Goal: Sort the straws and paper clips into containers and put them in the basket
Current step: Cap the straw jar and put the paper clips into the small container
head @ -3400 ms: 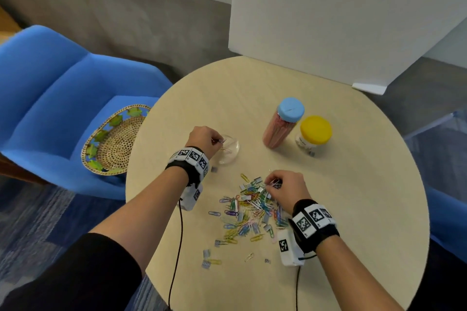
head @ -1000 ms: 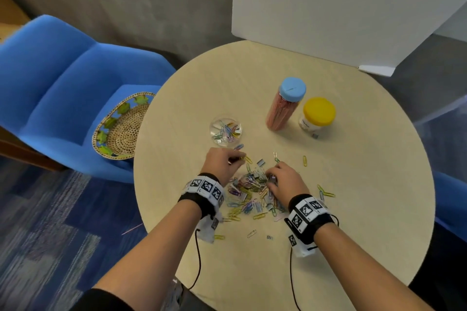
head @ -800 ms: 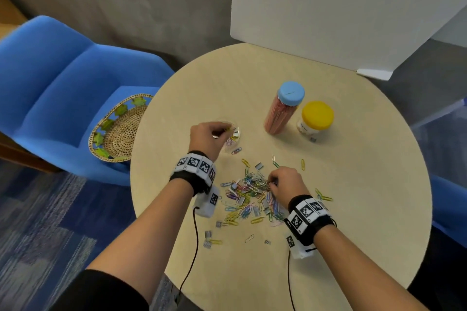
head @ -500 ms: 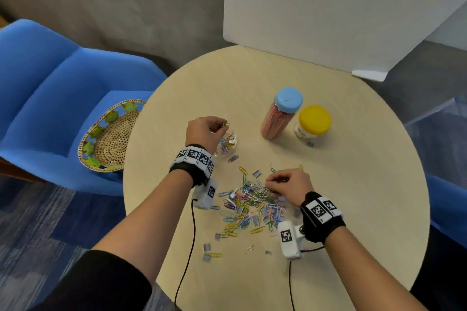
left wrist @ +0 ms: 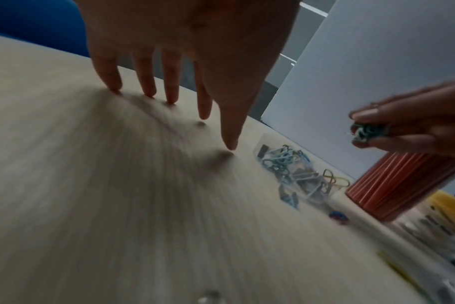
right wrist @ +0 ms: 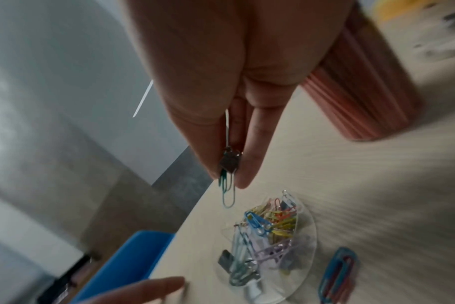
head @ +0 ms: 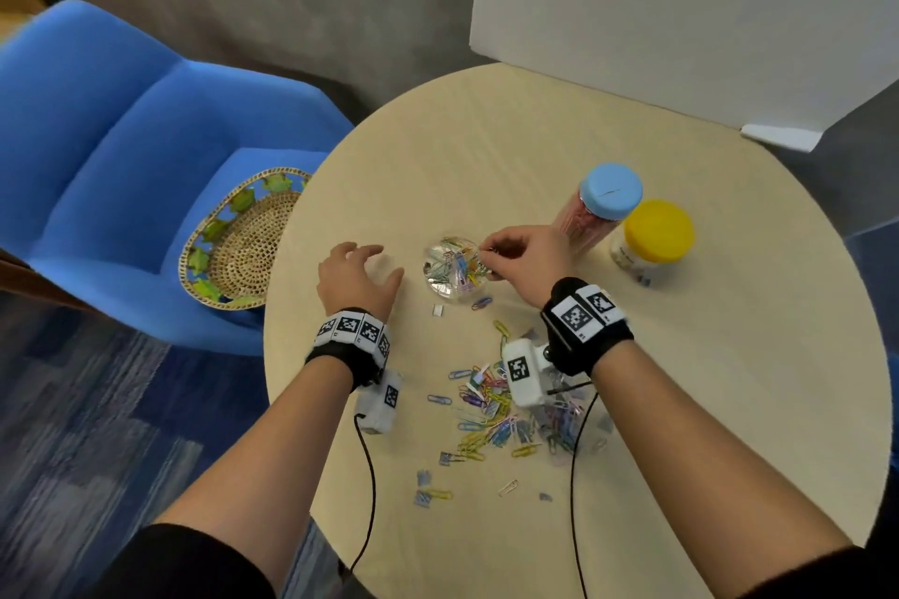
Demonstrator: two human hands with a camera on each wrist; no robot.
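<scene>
A small clear container (head: 455,269) (right wrist: 270,244) partly filled with coloured paper clips stands mid-table. My right hand (head: 491,253) (right wrist: 229,170) hovers over its right rim, pinching a bunch of clips (right wrist: 227,181) (left wrist: 366,131) between thumb and fingers. My left hand (head: 362,265) (left wrist: 174,98) is spread, fingertips near the table left of the container, holding nothing. A pile of loose paper clips (head: 511,413) lies nearer me. A tall jar of pink straws (head: 596,214) (left wrist: 400,185) with a blue lid stands behind my right hand.
A yellow-lidded jar (head: 652,238) stands beside the straw jar. A woven basket (head: 243,243) sits on the blue chair (head: 112,161) left of the round table (head: 729,379). A white board (head: 681,15) stands at the table's far edge. Stray clips (head: 433,486) lie near the front.
My right hand left the pile and carried clips up over the clear container. My left hand let go its clips at the container, moved left and spread its fingers.
</scene>
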